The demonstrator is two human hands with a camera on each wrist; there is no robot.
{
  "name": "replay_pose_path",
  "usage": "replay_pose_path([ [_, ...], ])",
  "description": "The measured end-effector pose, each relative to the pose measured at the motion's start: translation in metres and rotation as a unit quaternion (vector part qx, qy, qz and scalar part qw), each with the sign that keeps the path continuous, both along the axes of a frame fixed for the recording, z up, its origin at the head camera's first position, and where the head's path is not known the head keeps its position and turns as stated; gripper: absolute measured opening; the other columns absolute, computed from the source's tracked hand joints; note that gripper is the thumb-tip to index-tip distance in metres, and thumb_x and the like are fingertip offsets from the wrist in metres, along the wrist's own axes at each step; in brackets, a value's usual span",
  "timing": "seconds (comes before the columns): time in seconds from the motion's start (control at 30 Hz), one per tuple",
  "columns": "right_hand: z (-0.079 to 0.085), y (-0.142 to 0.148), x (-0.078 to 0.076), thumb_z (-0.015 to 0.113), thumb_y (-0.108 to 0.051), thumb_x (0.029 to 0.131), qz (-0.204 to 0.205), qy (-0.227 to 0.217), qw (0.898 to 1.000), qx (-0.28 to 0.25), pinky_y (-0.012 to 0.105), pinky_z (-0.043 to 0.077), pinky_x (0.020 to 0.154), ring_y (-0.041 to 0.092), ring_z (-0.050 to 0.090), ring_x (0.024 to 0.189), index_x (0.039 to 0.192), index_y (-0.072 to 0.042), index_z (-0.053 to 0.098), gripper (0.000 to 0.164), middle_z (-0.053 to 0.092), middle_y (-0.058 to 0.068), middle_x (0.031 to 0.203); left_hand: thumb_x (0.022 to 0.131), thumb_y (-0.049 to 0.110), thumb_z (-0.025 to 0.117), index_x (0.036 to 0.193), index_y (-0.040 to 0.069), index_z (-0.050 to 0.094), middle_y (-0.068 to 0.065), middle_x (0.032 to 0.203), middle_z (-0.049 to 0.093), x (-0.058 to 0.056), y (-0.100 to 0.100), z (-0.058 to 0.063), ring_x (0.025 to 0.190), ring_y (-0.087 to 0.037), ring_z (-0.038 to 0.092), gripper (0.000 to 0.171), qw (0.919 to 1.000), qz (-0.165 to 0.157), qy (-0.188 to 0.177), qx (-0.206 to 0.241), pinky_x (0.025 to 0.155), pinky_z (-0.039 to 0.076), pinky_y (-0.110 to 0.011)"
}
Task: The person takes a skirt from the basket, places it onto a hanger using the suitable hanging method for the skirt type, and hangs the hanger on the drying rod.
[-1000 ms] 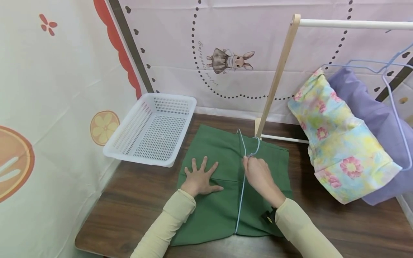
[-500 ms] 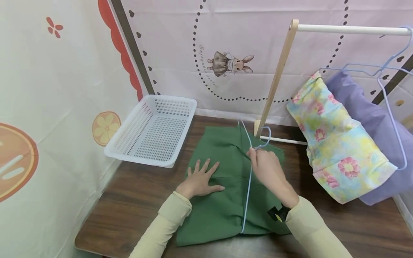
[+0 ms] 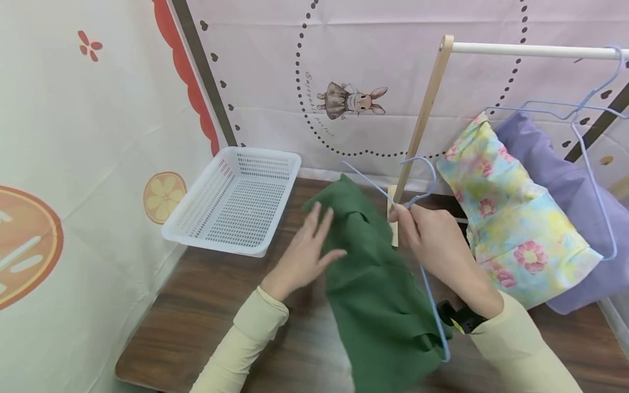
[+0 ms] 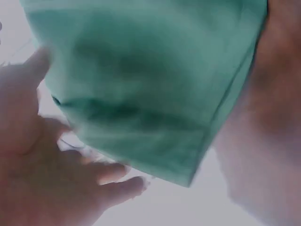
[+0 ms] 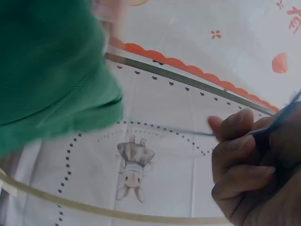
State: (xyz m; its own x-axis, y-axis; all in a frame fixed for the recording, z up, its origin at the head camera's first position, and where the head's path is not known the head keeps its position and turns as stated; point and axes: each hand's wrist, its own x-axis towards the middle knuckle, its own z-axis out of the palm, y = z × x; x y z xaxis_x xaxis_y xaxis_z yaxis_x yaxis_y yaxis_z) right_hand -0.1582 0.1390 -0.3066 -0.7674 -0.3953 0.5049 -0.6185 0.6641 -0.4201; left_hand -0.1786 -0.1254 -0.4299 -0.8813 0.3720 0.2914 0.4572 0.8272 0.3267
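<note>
My right hand (image 3: 439, 240) grips a light blue wire hanger (image 3: 434, 305) just below its hook, and the hanger is raised off the table. Draped over the hanger, a green cloth (image 3: 366, 273) hangs in folds, its lower part toward the front of the table. My left hand (image 3: 306, 251) is beside the cloth's left edge with fingers spread. In the left wrist view the cloth (image 4: 141, 94) hangs in front of the open palm. The right wrist view has curled fingers (image 5: 240, 155) around the hanger, with the green cloth (image 5: 51, 80) at the left.
A white plastic basket (image 3: 290, 180) stands at the back left. To the right is a rack with a wooden post (image 3: 426, 114) and white rail (image 3: 521, 51). Blue hangers there carry a floral cloth (image 3: 516, 218) and a purple cloth (image 3: 550, 147). The brown table (image 3: 196, 305) lies below.
The right hand has lifted the hanger up and to the right, and the green cloth has risen from lying flat into hanging folds. The left hand has come off the cloth.
</note>
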Motion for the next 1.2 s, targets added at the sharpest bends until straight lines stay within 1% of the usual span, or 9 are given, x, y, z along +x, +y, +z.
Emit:
replay_pose_path([
  [0.1, 0.008, 0.006, 0.000, 0.048, -0.018, 0.104, 0.022, 0.025, 0.999, 0.008, 0.025, 0.038, 0.048, 0.003, 0.035, 0.042, 0.069, -0.016, 0.058, 0.036, 0.041, -0.013, 0.051, 0.094, 0.058, 0.051, 0.156, 0.012, -0.003, -0.013, 0.160, -0.013, -0.010, -0.006, 0.024, 0.146, -0.034, 0.005, 0.094, 0.9940, 0.008, 0.094, 0.055, 0.113, 0.020, -0.051],
  [0.23, 0.017, 0.015, 0.001, 0.056, -0.013, 0.100, 0.066, 0.058, 0.996, 0.005, 0.021, 0.035, 0.051, 0.001, 0.035, 0.046, 0.068, -0.017, 0.053, 0.032, 0.041, -0.014, 0.055, 0.091, 0.041, 0.066, 0.155, 0.004, 0.003, -0.016, 0.160, -0.003, -0.022, -0.014, 0.059, 0.146, -0.030, 0.006, 0.097, 0.9803, -0.024, 0.182, 0.073, 0.115, 0.017, -0.047],
  [0.43, 0.021, 0.025, 0.009, 0.049, -0.023, 0.104, 0.139, 0.089, 0.986, -0.011, 0.015, 0.033, 0.051, -0.002, 0.035, 0.050, 0.067, -0.020, 0.047, 0.036, 0.039, -0.018, 0.060, 0.090, 0.032, 0.070, 0.155, 0.008, 0.018, -0.013, 0.160, 0.011, -0.029, -0.022, 0.088, 0.146, -0.024, 0.013, 0.086, 0.9766, -0.039, 0.173, 0.121, 0.114, 0.020, -0.045],
  [0.57, 0.022, 0.028, 0.008, 0.047, -0.023, 0.104, 0.190, 0.079, 0.979, -0.004, 0.015, 0.034, 0.052, -0.003, 0.034, 0.050, 0.070, -0.021, 0.048, 0.034, 0.039, -0.018, 0.060, 0.089, 0.026, 0.071, 0.117, 0.005, 0.060, -0.012, 0.146, 0.043, -0.030, -0.026, 0.088, 0.132, -0.025, 0.041, 0.037, 0.9692, -0.073, 0.155, 0.177, 0.101, 0.040, -0.043],
  [0.63, 0.022, 0.029, 0.006, 0.051, -0.018, 0.102, 0.210, 0.058, 0.976, 0.002, 0.015, 0.035, 0.055, -0.003, 0.034, 0.051, 0.072, -0.022, 0.050, 0.030, 0.039, -0.019, 0.061, 0.090, 0.023, 0.068, 0.092, 0.006, 0.063, -0.010, 0.127, 0.060, -0.030, -0.028, 0.084, 0.114, -0.023, 0.056, 0.017, 0.9634, -0.106, 0.147, 0.198, 0.088, 0.047, -0.039],
  [0.77, 0.022, 0.033, 0.004, 0.055, -0.009, 0.099, 0.238, 0.028, 0.971, 0.006, 0.013, 0.035, 0.055, -0.004, 0.034, 0.051, 0.075, -0.023, 0.053, 0.028, 0.041, -0.019, 0.061, 0.095, 0.028, 0.057, 0.071, 0.011, 0.056, -0.003, 0.089, 0.072, -0.027, -0.030, 0.076, 0.081, -0.013, 0.067, 0.029, 0.9529, -0.148, 0.127, 0.232, 0.063, 0.047, -0.026],
  [0.93, 0.024, 0.046, 0.003, 0.056, -0.004, 0.098, 0.257, 0.007, 0.966, 0.005, 0.014, 0.036, 0.052, -0.005, 0.037, 0.051, 0.085, -0.025, 0.058, 0.024, 0.046, -0.019, 0.064, 0.095, 0.040, 0.053, 0.062, 0.013, 0.037, 0.001, 0.060, 0.065, -0.023, -0.031, 0.074, 0.057, -0.010, 0.066, 0.045, 0.9368, -0.162, 0.151, 0.271, 0.044, 0.036, -0.021],
  [1.03, 0.029, 0.064, 0.008, 0.056, -0.001, 0.097, 0.228, -0.024, 0.973, 0.014, 0.014, 0.037, 0.049, -0.004, 0.039, 0.048, 0.097, -0.026, 0.062, 0.026, 0.048, -0.017, 0.065, 0.095, 0.043, 0.055, 0.061, 0.013, 0.036, 0.001, 0.055, 0.060, -0.022, -0.036, 0.077, 0.052, -0.011, 0.065, 0.049, 0.9285, -0.144, 0.172, 0.296, 0.044, 0.039, -0.020],
  [1.2, 0.031, 0.099, 0.024, 0.058, 0.000, 0.096, 0.141, -0.080, 0.986, 0.026, 0.017, 0.039, 0.043, 0.000, 0.044, 0.045, 0.112, -0.018, 0.066, 0.026, 0.054, -0.014, 0.070, 0.094, 0.013, 0.065, 0.060, 0.013, 0.043, -0.001, 0.056, 0.061, -0.019, -0.052, 0.084, 0.054, -0.014, 0.066, 0.041, 0.9255, -0.108, 0.169, 0.321, 0.044, 0.040, -0.022],
])
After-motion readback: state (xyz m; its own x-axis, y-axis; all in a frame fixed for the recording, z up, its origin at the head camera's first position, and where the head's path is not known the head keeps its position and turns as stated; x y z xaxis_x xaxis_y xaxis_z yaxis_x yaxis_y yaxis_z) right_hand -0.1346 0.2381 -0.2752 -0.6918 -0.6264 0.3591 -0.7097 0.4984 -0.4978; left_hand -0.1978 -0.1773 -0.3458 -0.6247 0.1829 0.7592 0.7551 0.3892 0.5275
